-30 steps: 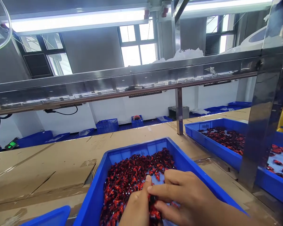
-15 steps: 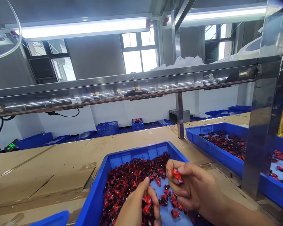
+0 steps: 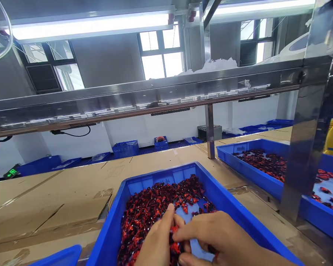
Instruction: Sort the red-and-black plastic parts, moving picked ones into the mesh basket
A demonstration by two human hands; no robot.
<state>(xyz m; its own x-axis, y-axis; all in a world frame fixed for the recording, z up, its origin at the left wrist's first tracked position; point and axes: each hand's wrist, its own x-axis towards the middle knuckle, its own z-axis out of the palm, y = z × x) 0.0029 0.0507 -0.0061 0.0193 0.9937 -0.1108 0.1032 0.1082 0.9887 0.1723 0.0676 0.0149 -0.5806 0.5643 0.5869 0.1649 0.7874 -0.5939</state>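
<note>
Small glossy red-and-black pieces (image 3: 150,207), their exact kind too small to tell, fill much of a blue tray (image 3: 107,225). Over the tray's near part, my left hand (image 3: 158,238) is cupped with its thumb up, closed around several of these pieces (image 3: 174,248). My right hand (image 3: 220,236) comes in from the right, back of the hand upward. Its index finger and thumb close on a red-and-black piece at the left hand's grasp. The other right fingers curl underneath and are partly hidden.
A second blue tray (image 3: 255,184) of similar pieces is at the right, behind a metal post (image 3: 302,147). Cardboard (image 3: 72,195) covers the table. A metal shelf beam (image 3: 144,94) crosses above. Another blue tray's corner (image 3: 61,256) shows at lower left.
My right hand, which held up one red piece apart from the left, has moved down and left to meet it. My left hand stays nearly in place, still holding pieces.
</note>
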